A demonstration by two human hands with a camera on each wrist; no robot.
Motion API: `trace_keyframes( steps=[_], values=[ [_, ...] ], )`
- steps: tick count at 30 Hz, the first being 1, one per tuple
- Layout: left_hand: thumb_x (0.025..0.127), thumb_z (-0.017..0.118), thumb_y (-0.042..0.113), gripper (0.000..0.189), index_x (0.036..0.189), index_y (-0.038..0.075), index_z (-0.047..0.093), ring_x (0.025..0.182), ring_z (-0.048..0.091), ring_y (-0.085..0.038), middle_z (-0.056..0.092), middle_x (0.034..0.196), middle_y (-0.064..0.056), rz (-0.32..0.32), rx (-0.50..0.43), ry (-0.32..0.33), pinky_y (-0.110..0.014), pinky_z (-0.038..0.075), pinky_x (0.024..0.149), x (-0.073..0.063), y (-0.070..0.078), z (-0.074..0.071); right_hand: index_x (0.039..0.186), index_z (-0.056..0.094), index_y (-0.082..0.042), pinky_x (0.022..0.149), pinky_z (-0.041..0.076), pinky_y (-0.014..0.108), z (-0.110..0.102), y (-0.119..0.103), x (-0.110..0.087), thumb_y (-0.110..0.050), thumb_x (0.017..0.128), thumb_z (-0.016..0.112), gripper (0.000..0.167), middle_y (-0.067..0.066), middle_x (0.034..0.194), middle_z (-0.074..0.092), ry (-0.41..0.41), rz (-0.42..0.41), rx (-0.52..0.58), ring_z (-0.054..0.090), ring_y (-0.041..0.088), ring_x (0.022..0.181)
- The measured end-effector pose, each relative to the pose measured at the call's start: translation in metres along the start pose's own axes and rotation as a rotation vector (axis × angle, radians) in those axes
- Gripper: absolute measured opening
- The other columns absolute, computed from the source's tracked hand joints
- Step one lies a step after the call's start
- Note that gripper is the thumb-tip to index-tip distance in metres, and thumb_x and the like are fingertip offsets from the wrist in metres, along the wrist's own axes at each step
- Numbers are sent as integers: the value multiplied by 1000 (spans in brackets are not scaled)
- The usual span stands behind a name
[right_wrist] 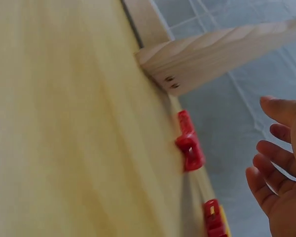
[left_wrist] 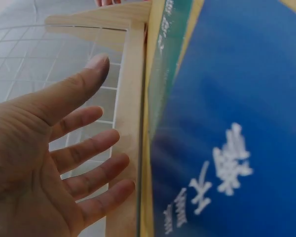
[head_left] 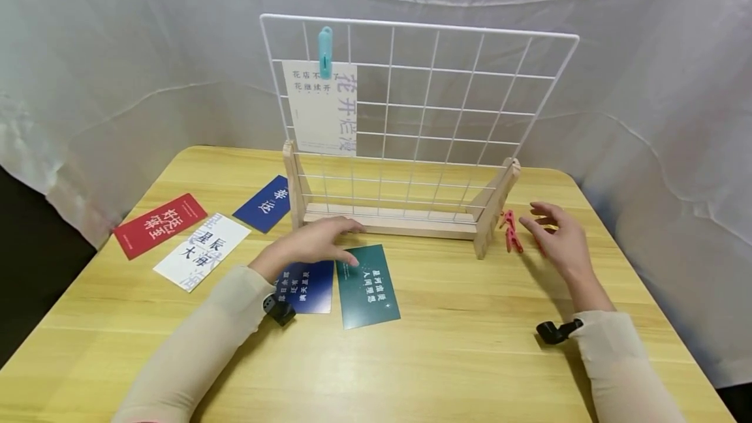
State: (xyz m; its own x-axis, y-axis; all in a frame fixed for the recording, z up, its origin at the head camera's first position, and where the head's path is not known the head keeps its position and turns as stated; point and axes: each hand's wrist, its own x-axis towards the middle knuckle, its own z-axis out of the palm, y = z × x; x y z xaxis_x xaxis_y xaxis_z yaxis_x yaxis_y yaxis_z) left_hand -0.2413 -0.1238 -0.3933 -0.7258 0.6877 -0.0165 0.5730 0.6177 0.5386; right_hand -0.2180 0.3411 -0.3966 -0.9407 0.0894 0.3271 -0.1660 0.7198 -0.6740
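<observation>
My left hand [head_left: 314, 240] is over the table with its fingers loosely extended, holding nothing. Just beneath it lie a green card [head_left: 371, 299] and a dark blue card [head_left: 316, 292], both printed with white characters; my forearm hides part of the blue one. In the left wrist view, thumb and fingers are spread beside the rack's wooden base. At the right, my empty right hand [head_left: 561, 240] hovers with fingers slightly bent. Close to its fingertips are small red clothespins [head_left: 513, 240]. One red clothespin [right_wrist: 190, 148] shows clearly in the right wrist view.
A white wire grid rack stands on a wooden base [head_left: 390, 222] at the back. A teal clip [head_left: 325, 51] fastens a white card [head_left: 317, 113] to its upper left. Further left lie a red card [head_left: 138, 234], a white card [head_left: 188, 266] and another blue card [head_left: 258, 214].
</observation>
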Motion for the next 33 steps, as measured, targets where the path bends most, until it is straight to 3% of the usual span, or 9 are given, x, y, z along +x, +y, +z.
trace_keyframes(
  steps=[2, 5, 9, 17, 25, 33],
  values=[
    [82, 78, 40, 72, 141, 10, 51, 130, 47, -28, 54, 139, -7, -11, 8, -8, -46, 37, 107, 2, 0, 2, 135, 55, -5, 80, 44, 13, 1, 5, -1, -39, 94, 65, 54, 18, 126, 58, -20, 12, -17, 56, 20, 105],
    [81, 78, 44, 75, 143, 11, 50, 131, 46, -28, 53, 141, -7, -22, 18, -23, -46, 36, 107, 1, 0, 6, 136, 54, -5, 87, 50, 32, 4, 11, -3, -40, 95, 64, 55, 20, 128, 57, -51, 10, -35, 57, 32, 107],
    [80, 79, 45, 80, 144, 10, 48, 131, 46, -29, 51, 142, -9, -22, 19, -39, -46, 36, 107, 0, 0, 10, 137, 52, -2, 89, 46, 55, 7, 14, -5, -39, 96, 63, 57, 24, 129, 56, -97, 2, -53, 57, 41, 108],
    [77, 79, 50, 87, 146, 9, 45, 136, 39, -32, 46, 147, -11, -23, 88, -58, -49, 29, 111, 4, 4, 16, 136, 53, -5, 87, 45, 54, 9, 16, -5, -41, 94, 65, 57, 21, 128, 58, -133, 36, -92, 57, 38, 108],
    [74, 80, 54, 92, 146, 9, 45, 137, 34, -34, 41, 149, -14, -81, 137, -71, -47, 31, 111, 5, 8, 25, 135, 53, -4, 86, 46, 55, 14, 21, -9, -40, 94, 64, 56, 22, 124, 58, -175, 22, -133, 59, 37, 102],
    [70, 83, 54, 92, 143, 9, 49, 134, 37, -33, 42, 147, -12, -84, 161, -31, -45, 34, 109, 5, 13, 29, 138, 49, -2, 87, 46, 59, 15, 22, -9, -40, 94, 65, 61, 23, 117, 59, -205, 9, -177, 60, 38, 102]
  ],
)
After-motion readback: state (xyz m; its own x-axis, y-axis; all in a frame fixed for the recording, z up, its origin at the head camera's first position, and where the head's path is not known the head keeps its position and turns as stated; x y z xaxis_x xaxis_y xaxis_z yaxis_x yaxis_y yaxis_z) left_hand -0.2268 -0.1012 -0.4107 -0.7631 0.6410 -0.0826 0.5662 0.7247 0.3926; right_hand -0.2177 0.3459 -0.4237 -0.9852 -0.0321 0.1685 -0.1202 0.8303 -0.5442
